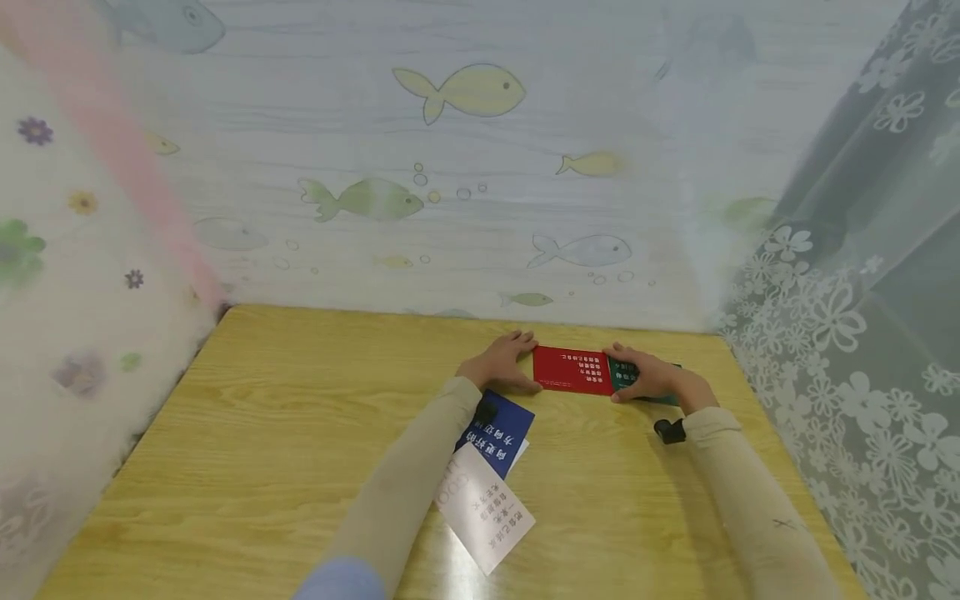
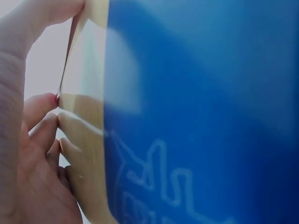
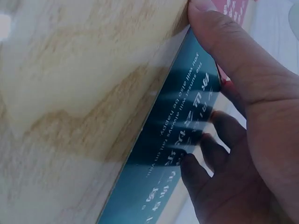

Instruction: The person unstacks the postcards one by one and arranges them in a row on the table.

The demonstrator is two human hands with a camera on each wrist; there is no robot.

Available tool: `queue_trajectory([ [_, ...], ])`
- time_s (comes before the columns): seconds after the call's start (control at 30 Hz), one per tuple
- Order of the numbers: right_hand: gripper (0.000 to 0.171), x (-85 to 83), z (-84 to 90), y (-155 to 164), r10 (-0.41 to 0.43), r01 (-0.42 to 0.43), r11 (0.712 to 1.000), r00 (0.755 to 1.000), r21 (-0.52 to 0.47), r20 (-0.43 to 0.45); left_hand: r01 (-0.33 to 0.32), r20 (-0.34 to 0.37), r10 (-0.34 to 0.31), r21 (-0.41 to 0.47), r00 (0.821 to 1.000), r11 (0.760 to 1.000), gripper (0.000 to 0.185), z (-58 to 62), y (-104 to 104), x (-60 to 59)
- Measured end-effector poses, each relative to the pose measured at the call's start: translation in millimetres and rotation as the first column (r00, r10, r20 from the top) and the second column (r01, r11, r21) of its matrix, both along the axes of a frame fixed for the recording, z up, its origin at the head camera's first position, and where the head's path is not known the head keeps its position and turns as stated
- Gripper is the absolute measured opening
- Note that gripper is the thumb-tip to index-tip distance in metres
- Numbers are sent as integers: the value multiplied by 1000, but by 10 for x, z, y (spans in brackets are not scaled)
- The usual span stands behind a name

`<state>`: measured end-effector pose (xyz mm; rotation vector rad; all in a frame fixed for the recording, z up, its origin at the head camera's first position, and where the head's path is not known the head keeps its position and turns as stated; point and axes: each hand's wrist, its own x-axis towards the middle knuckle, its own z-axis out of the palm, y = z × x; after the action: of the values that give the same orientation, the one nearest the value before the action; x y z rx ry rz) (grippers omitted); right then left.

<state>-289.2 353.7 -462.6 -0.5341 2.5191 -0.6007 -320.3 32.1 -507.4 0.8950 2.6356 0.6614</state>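
Near the back of the table a red card (image 1: 572, 370) with white lettering lies flat. At its left end is my left hand (image 1: 501, 362), thumb and a fingertip on its two corners. A dark green card (image 1: 624, 375) adjoins the red one on the right, and my right hand (image 1: 654, 377) spans it with thumb on the near edge and fingers at the far edge. In the right wrist view the green card (image 3: 175, 135) shows white print beneath the fingers. The right thumb and index tips are right at the seam between both cards.
A blue card (image 1: 501, 429) lies under and beside the left wrist. Overlapping it is a pale pink card (image 1: 489, 508) nearer the front. Both rest on the wooden table (image 1: 247, 450). A fish-patterned wall covering (image 1: 375, 258) borders the back, a lace curtain (image 1: 840, 358) the right.
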Motion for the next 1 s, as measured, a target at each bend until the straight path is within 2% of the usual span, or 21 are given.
queue_trajectory([
  [0.2,95,4,-39,12,-2,1,1000,1000,-30,-4,7,-27,-8,-44,1000,999,94,-4,0,36],
  [0.77,98,-12,-62,10,-12,11,999,1000,-44,-24,-9,-15,8,-41,1000,999,98,-30,-8,42],
  [0.87,99,-1,-47,-4,-13,12,999,998,-32,-55,-12,-13,11,-31,1000,999,102,-26,-3,42],
  [1.0,98,85,-3,-117,24,-22,1000,982,14,-187,-5,-17,5,9,1000,1000,109,-33,-5,41],
])
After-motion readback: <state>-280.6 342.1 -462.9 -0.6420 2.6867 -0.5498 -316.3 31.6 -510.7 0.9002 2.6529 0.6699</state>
